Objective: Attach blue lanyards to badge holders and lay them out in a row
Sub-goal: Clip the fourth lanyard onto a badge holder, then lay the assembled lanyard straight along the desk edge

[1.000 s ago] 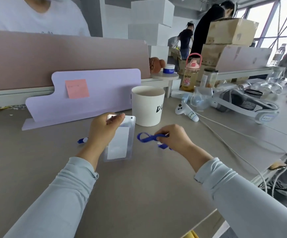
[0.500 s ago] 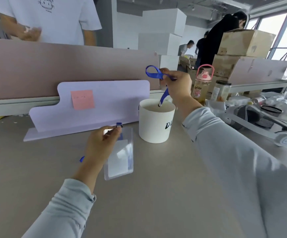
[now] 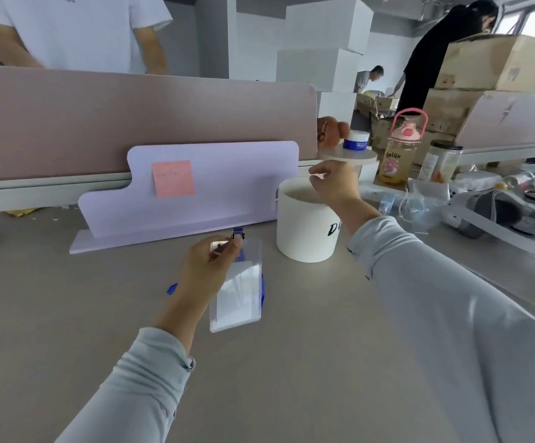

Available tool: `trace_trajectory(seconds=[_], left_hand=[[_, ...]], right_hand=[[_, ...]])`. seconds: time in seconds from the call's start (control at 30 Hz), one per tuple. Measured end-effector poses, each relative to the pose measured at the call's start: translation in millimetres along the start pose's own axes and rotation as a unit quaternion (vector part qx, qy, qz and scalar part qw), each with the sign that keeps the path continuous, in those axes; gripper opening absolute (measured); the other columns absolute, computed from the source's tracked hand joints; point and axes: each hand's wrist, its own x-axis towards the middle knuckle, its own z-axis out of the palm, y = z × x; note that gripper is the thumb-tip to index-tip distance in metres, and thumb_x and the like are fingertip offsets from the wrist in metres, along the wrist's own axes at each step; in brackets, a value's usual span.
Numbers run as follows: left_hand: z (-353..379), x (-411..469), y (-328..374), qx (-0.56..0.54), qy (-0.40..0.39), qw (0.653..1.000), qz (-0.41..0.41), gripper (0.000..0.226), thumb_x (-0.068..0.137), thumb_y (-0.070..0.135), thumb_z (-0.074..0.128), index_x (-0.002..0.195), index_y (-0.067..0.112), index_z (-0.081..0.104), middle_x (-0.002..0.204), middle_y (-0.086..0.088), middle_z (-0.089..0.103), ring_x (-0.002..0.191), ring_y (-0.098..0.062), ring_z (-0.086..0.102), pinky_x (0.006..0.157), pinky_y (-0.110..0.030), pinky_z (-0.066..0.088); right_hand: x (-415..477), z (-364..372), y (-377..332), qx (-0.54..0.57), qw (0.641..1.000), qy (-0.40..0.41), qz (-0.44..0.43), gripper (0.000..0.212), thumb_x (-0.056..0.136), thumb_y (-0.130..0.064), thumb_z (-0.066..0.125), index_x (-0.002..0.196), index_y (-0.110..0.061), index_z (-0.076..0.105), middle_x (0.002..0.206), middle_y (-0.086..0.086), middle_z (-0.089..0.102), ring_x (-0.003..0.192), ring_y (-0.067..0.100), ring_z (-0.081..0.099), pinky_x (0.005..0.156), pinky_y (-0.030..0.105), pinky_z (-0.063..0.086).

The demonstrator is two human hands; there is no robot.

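In the head view, a wide grey-beige bench (image 3: 291, 362) fills the lower part. The left hand (image 3: 208, 270) is above the bench and grips the top edge of a clear badge holder (image 3: 239, 298) between thumb and fingers. The holder hangs down from the hand with a white card inside. A blue lanyard (image 3: 262, 289) shows along the right edge of the holder, its clip is at the top, and one blue end comes out on the left side of the wrist.

The right hand (image 3: 333, 183) is over the open top of a white cup (image 3: 304, 238) with black letters. Its fingers are loosely bent and nothing can be seen between them.

Behind the holder a lilac board (image 3: 228, 193) stands on the bench, with a pink sticky note (image 3: 172, 178) on it. Behind the board runs a long pink partition (image 3: 132, 123).

To the right of the partition there is a small round shelf (image 3: 349, 155) with a brown teddy bear (image 3: 331, 131) and a small jar with a blue label (image 3: 355, 141). Near it stand a bottle with a pink lid (image 3: 399, 155) and a glass jar (image 3: 442, 161). A white and grey headset (image 3: 496, 215) lies at the right side.

In the room behind are white blocks (image 3: 323, 43) and cardboard boxes (image 3: 499, 62). A person in a white T-shirt (image 3: 74, 30) stands behind the partition, and a person in black (image 3: 429, 59) bends beside the boxes.
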Motion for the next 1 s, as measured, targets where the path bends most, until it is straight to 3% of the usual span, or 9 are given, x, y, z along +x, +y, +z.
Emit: trace_trajectory(seconds=[0.1, 0.2, 0.3, 0.47, 0.57, 0.63, 0.73, 0.87, 1.0], left_hand=[[-1, -1, 2, -0.004, 0.002, 1.0, -0.004, 0.024, 0.09, 0.029, 0.056, 0.067, 0.025, 0.06, 0.071, -0.005, 0.06, 0.066, -0.021, 0.051, 0.061, -0.028, 0.039], [-2, 0, 3, -0.01, -0.002, 1.0, -0.018, 0.023, 0.09, 0.033, 0.057, 0.071, 0.02, 0.063, 0.078, -0.007, 0.063, 0.069, -0.02, 0.052, 0.067, -0.029, 0.039], [-6, 0, 6, -0.006, -0.008, 0.999, -0.032, 0.026, 0.088, 0.038, 0.057, 0.08, 0.015, 0.067, 0.077, -0.003, 0.065, 0.07, -0.02, 0.054, 0.064, -0.028, 0.039], [-30, -4, 20, -0.019, -0.047, 0.999, -0.006, 0.022, 0.086, 0.032, 0.062, 0.07, 0.02, 0.07, 0.064, 0.007, 0.068, 0.063, -0.01, 0.058, 0.066, -0.027, 0.042], [-49, -12, 24, -0.006, -0.063, 0.998, -0.008, 0.023, 0.086, 0.026, 0.063, 0.063, 0.025, 0.067, 0.053, 0.016, 0.065, 0.054, 0.004, 0.056, 0.063, -0.02, 0.043], [-65, -20, 24, 0.004, -0.064, 0.998, -0.016, 0.02, 0.086, 0.024, 0.063, 0.066, 0.025, 0.068, 0.055, 0.016, 0.066, 0.058, 0.003, 0.059, 0.067, -0.02, 0.045], [-97, -36, 24, 0.012, -0.056, 0.998, -0.032, 0.016, 0.086, 0.018, 0.063, 0.071, 0.021, 0.069, 0.055, 0.015, 0.066, 0.058, 0.003, 0.059, 0.064, -0.013, 0.047], [-150, -64, 21, 0.056, -0.047, 0.995, -0.072, 0.014, 0.084, 0.024, 0.066, 0.073, 0.016, 0.067, 0.053, 0.011, 0.065, 0.053, 0.005, 0.056, 0.057, -0.007, 0.043], [-196, -94, 8, 0.097, -0.019, 0.986, -0.132, 0.014, 0.081, 0.032, 0.069, 0.085, 0.018, 0.066, 0.062, 0.007, 0.07, 0.064, -0.005, 0.061, 0.069, -0.024, 0.044]], right_hand=[[-17, 1, -5, 0.001, 0.999, 0.006, -0.037, 0.02, 0.086, -0.011, 0.056, 0.1, -0.016, 0.07, 0.108, 0.0, 0.068, 0.099, 0.016, 0.06, 0.077, 0.016, 0.039], [-45, 7, -14, 0.038, 0.99, -0.014, -0.132, 0.018, 0.085, -0.007, 0.056, 0.094, -0.012, 0.071, 0.095, -0.003, 0.069, 0.075, 0.01, 0.059, 0.071, 0.006, 0.04], [-73, 14, -16, 0.042, 0.967, -0.066, -0.243, 0.021, 0.084, -0.001, 0.056, 0.095, -0.009, 0.072, 0.09, 0.002, 0.071, 0.065, 0.01, 0.056, 0.071, 0.016, 0.045], [-99, 27, -18, 0.03, 0.942, -0.273, -0.194, 0.037, 0.08, -0.009, 0.069, 0.115, -0.017, 0.065, 0.097, -0.002, 0.067, 0.06, 0.002, 0.052, 0.067, 0.011, 0.044], [-120, 35, -35, 0.024, 0.913, -0.36, -0.191, 0.025, 0.071, -0.01, 0.076, 0.08, -0.031, 0.064, 0.072, -0.012, 0.061, 0.058, 0.005, 0.049, 0.058, 0.009, 0.04], [-134, 48, -48, 0.001, 0.907, -0.371, -0.198, 0.04, 0.069, -0.01, 0.076, 0.059, -0.038, 0.049, 0.058, -0.016, 0.05, 0.053, 0.005, 0.044, 0.053, 0.007, 0.036], [-147, 75, -65, -0.005, 0.908, -0.373, -0.191, 0.044, 0.073, -0.01, 0.071, 0.043, -0.028, 0.046, 0.04, -0.012, 0.04, 0.044, 0.007, 0.034, 0.047, 0.011, 0.03], [-157, 102, -94, 0.018, 0.914, -0.347, -0.209, 0.009, 0.083, -0.017, 0.064, 0.077, -0.015, 0.071, 0.05, -0.014, 0.054, 0.049, 0.002, 0.046, 0.051, 0.01, 0.033], [-167, 126, -136, 0.06, 0.916, -0.332, -0.218, 0.022, 0.083, -0.003, 0.055, 0.091, -0.014, 0.073, 0.081, 0.0, 0.064, 0.06, 0.013, 0.054, 0.067, 0.023, 0.048]])
